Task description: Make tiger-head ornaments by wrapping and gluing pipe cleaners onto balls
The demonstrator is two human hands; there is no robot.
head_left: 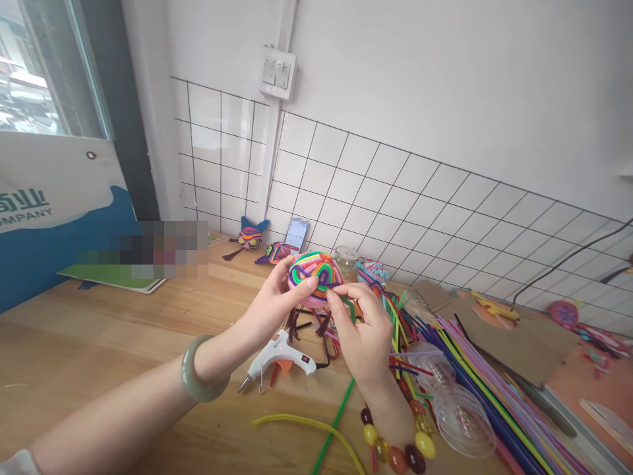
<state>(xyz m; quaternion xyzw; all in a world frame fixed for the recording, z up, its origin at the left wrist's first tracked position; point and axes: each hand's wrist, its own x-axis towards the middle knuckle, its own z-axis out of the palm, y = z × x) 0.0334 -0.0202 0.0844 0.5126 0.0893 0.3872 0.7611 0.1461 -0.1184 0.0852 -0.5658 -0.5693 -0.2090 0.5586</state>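
Observation:
My left hand [281, 290] is closed around a rounded craft piece [316, 270] covered in coiled, multicoloured pipe cleaners, its thumb pressing on the front. My right hand [363, 323] pinches at the piece's right edge. A green pipe cleaner [351, 306] shows beside the right fingers; their tips partly hide what they grip. Dark tassels [293, 324] hang below the piece. On the table under my hands lies a white glue gun [281, 353], nozzle pointing left. Nearer to me, a yellow pipe cleaner [297, 418] crosses a green one [336, 422].
Bundles of pipe cleaners [494, 382] and clear plastic domes [465, 422] lie at the right, near cardboard [514, 336]. Finished-looking craft pieces [250, 236] and a phone [297, 234] stand by the wire grid [346, 171]. A printed board [59, 211] leans at the left.

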